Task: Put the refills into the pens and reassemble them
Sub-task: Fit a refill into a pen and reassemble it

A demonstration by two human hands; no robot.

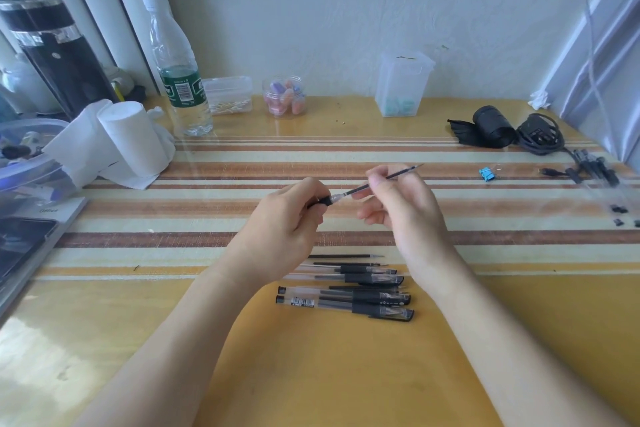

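Note:
My left hand (289, 215) grips a pen barrel (323, 201) by its black grip, holding it above the striped mat. My right hand (398, 199) pinches a thin black refill (398, 175) whose lower end enters the barrel's clear threaded mouth; its tip points up and right. Below my hands lie several clear pens with black grips (363, 298) and loose black refills (343, 256) in a row on the desk.
A water bottle (178, 73), tissue rolls (131, 142), small plastic jars (284, 97) and a clear box (403, 83) stand along the back. A black pouch and cable (519, 132), a blue binder clip (487, 174) and pen parts (595, 166) lie at the right. A lidded tub (31, 156) sits left.

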